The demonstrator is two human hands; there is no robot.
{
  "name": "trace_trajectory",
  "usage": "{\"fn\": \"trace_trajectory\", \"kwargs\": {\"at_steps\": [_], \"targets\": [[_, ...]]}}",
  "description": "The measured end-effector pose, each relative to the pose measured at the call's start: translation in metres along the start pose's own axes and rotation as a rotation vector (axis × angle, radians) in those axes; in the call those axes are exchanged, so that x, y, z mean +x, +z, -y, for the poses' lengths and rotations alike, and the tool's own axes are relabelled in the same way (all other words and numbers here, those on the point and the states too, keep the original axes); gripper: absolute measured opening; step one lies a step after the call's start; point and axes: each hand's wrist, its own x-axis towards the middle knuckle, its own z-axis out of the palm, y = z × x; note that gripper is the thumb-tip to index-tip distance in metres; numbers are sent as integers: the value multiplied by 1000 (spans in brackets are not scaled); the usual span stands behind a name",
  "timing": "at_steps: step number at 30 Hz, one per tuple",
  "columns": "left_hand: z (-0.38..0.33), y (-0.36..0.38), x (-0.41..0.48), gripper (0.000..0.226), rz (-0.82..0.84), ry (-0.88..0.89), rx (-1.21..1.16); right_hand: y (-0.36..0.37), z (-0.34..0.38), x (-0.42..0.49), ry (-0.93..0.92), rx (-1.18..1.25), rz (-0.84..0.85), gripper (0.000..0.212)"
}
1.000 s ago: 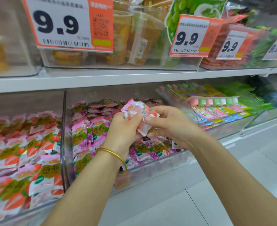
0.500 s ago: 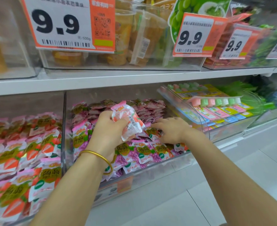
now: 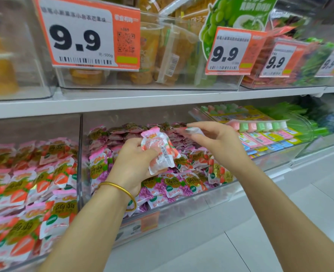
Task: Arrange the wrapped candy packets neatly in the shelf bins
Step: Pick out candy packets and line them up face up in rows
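My left hand, with a gold bangle on the wrist, is shut on a small stack of pink-and-white strawberry candy packets above the middle clear bin. That bin holds purple grape packets with a few strawberry ones mixed in. My right hand hovers over the bin's back right and pinches one small packet between thumb and fingertips. The left bin is full of strawberry packets.
A clear divider wall separates the two bins. To the right sits a bin of pink and green candy strips. Above, a white shelf carries clear boxes with orange 9.9 price tags. White floor tiles lie below right.
My right hand has lifted out of the bin with one packet pinched in its fingers. My left hand has stayed over the bin with its stack.
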Motion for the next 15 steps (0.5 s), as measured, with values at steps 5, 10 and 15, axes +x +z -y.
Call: {"fn": "trace_trajectory", "kwargs": {"at_steps": [5, 10, 15], "targets": [[-1, 0, -7, 20, 28, -33, -177, 23, 19, -20, -113, 79, 182, 30], [-3, -8, -13, 28, 16, -36, -263, 24, 25, -26, 8, 203, 245, 33], [-7, -7, -21, 32, 64, 15, -240, 37, 26, -24, 179, 448, 87, 31]]}}
